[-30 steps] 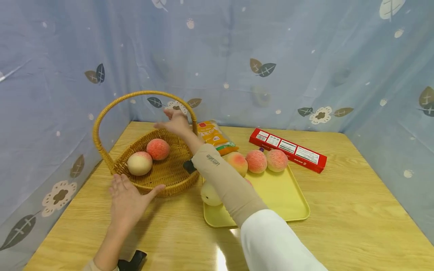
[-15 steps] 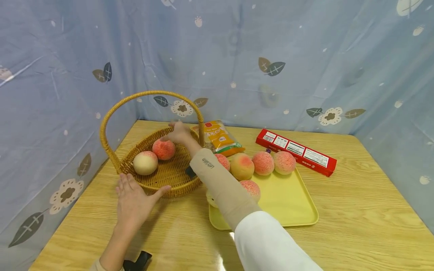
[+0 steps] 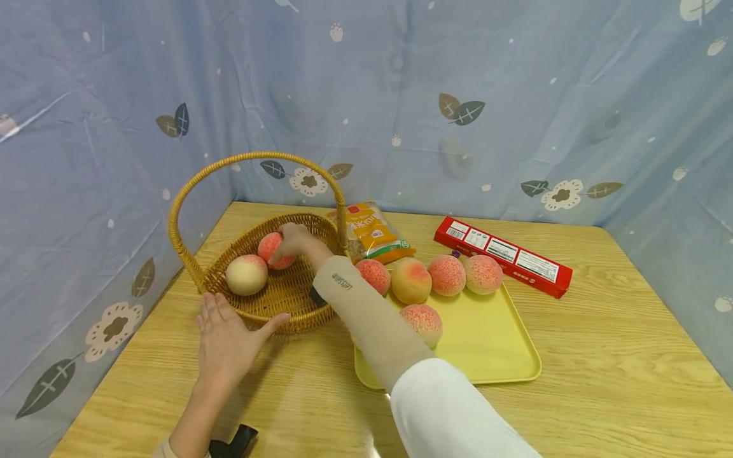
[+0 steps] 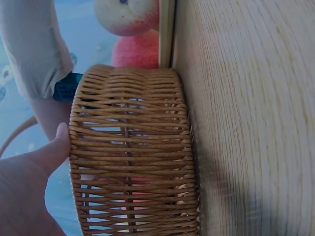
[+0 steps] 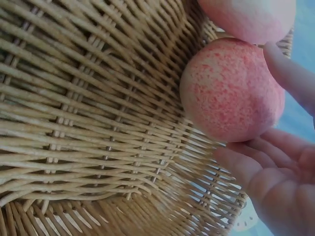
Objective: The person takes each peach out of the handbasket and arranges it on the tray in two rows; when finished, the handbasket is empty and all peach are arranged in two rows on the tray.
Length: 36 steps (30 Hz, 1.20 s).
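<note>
A wicker basket (image 3: 298,305) with a tall arched handle holds two peaches. My right hand (image 3: 300,242) reaches in over the far side around the red peach (image 5: 231,91); in the right wrist view the thumb lies on one side of it and curled fingers on the other. Right against it sits the paler peach (image 3: 247,275). At the near-left rim, my left hand (image 3: 229,343) touches the basket with straight fingers and spread thumb. In the left wrist view its thumb lies against the rim of the woven wall (image 4: 133,147).
A yellow tray (image 3: 487,356) to the right bears several more peaches (image 3: 411,280), partly hidden by the right sleeve. Behind it lie an orange food bag (image 3: 372,232) and a long red box (image 3: 504,254). A patterned curtain (image 3: 366,95) encloses the wooden table (image 3: 618,356).
My right hand has come down from above the basket's far side onto the red peach, its fingers closing around it. My left hand stays at the rim. The head view has shifted slightly.
</note>
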Tool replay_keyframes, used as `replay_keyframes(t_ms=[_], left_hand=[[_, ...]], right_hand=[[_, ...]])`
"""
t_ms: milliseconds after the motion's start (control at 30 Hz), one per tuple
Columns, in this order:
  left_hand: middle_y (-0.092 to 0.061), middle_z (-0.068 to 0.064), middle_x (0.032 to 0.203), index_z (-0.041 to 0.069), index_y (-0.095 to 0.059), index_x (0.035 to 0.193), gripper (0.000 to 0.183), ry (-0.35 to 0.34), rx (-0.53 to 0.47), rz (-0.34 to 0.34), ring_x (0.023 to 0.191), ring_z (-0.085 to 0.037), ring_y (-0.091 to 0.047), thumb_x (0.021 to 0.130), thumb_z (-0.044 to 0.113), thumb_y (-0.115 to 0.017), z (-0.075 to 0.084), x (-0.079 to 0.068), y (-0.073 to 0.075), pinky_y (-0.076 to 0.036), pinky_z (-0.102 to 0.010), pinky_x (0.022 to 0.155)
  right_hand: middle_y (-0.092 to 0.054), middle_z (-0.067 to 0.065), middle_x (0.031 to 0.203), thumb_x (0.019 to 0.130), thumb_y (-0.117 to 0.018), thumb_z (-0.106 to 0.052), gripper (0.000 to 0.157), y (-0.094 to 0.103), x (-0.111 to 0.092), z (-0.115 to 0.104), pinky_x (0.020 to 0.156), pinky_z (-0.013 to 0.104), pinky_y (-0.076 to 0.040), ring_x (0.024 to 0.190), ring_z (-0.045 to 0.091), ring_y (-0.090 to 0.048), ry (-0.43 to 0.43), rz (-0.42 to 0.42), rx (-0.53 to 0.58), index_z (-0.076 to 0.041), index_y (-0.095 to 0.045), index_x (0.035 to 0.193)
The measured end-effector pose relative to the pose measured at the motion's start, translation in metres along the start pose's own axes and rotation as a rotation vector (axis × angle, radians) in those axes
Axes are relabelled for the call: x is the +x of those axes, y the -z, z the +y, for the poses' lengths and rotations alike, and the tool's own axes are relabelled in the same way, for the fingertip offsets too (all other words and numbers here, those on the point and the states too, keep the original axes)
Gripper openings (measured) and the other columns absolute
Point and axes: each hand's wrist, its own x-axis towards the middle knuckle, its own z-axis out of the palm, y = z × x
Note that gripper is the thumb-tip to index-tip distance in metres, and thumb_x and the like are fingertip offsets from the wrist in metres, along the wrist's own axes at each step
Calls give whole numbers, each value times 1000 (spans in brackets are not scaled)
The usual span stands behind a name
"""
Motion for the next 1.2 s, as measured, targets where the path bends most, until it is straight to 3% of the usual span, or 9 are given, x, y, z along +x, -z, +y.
replay_keyframes(t_ms=[133,333,433,633,767,867,933,1033,1200], left_hand=[[7,-44,147,-27,-2,141,130,-1,1,0,139,-56,2,80,75,-56,-1,0,0,-5,-61,113],[7,-44,147,-27,-2,141,130,0,5,-5,139,-56,3,80,75,-56,-1,0,0,-5,-61,113],[9,-44,147,-26,-1,141,130,1,3,-7,139,-56,3,80,76,-55,-1,0,0,-5,-61,113],[10,-43,147,-26,-1,141,131,2,2,-13,139,-57,3,80,77,-54,-2,1,1,-5,-62,113],[9,-44,147,-26,0,141,131,-4,13,-25,138,-57,1,81,77,-53,-1,1,1,-5,-62,113],[8,-45,147,-27,0,140,130,-7,18,-29,138,-57,1,81,77,-53,-1,1,1,-5,-62,112],[7,-46,146,-27,-1,140,130,-15,25,-25,138,-58,1,81,77,-52,-2,1,2,-6,-63,112],[6,-46,146,-28,-1,139,130,-24,27,-23,138,-58,1,82,76,-52,-2,1,2,-7,-64,111],[9,-45,146,-27,1,140,129,-14,22,-32,138,-58,2,82,75,-53,-3,1,1,-6,-63,112]], right_hand=[[-57,11,132,81,-80,-25,64,-3,2,-1,89,28,-48,121,23,-54,-38,15,-71,-1,-53,135],[-61,7,95,75,-85,-22,36,-6,6,1,72,26,-48,92,19,-57,-51,119,-68,-4,-62,96],[-47,1,76,71,-88,-22,41,-7,7,1,61,24,-42,74,15,-48,-64,165,-60,-8,-50,75],[-22,-3,59,67,-90,-23,61,-9,8,2,49,23,-29,56,11,-26,-65,217,-70,-14,-30,57],[-20,-4,58,66,-90,-18,59,-5,6,4,48,22,-23,55,9,-18,-38,232,23,-13,-32,57],[-41,-2,61,67,-89,-16,36,0,3,5,52,22,-30,59,11,-33,-4,263,117,-7,-54,64],[-62,2,75,68,-89,-17,26,3,1,4,58,20,-42,71,13,-52,15,299,178,-4,-71,82],[-70,8,102,69,-88,-16,44,11,-4,2,70,22,-50,93,19,-63,38,324,280,-2,-73,108],[-72,8,105,68,-90,-14,52,22,-17,1,71,19,-52,94,17,-65,105,316,398,-3,-71,115]])
